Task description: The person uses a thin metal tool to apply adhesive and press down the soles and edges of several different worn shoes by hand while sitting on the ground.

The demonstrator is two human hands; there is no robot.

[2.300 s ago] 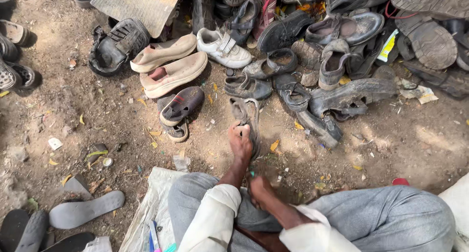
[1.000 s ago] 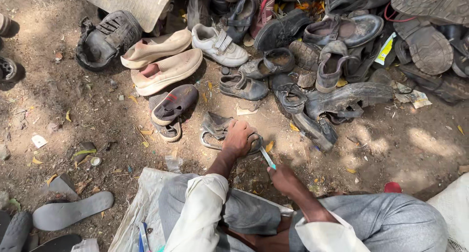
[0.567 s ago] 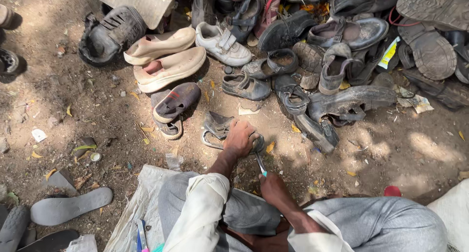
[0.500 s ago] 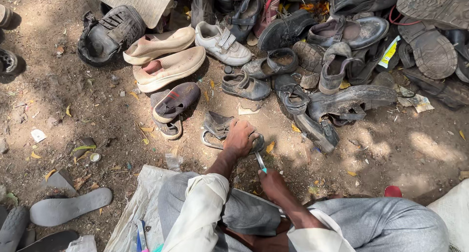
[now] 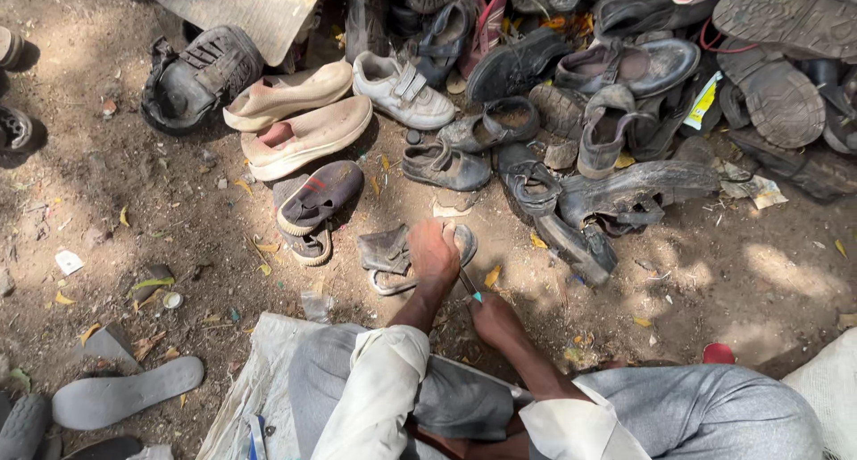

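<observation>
— Where is your left hand (image 5: 434,253) right now?

— It lies palm-down on the worn grey strapped sandal (image 5: 393,256), which rests on the dirt ground (image 5: 152,210) just in front of your knees. Your fingers are folded over the sandal's sole and press it to the ground; the far end of the sole shows past your knuckles.

— And your right hand (image 5: 494,317)?

— It is closed around a thin tool with a pale blue-green handle (image 5: 470,288). The tool points up and left, and its tip meets the sandal right beside your left hand. Whether the tip goes into the sole I cannot tell, since your left hand covers that spot.

— What lies around the sandal?

— Just to its left sits a dark navy slip-on shoe with a red mark (image 5: 319,196), resting on another shoe. Beyond that lie two beige slip-on shoes (image 5: 303,137) side by side, and a white child's trainer with straps (image 5: 403,91) further back. To the right of your hands is a dusty black leather shoe (image 5: 625,189), part of a big heap of old footwear along the top. A loose grey insole (image 5: 125,403) lies well apart at the lower left, near your white sleeve (image 5: 375,397).
</observation>
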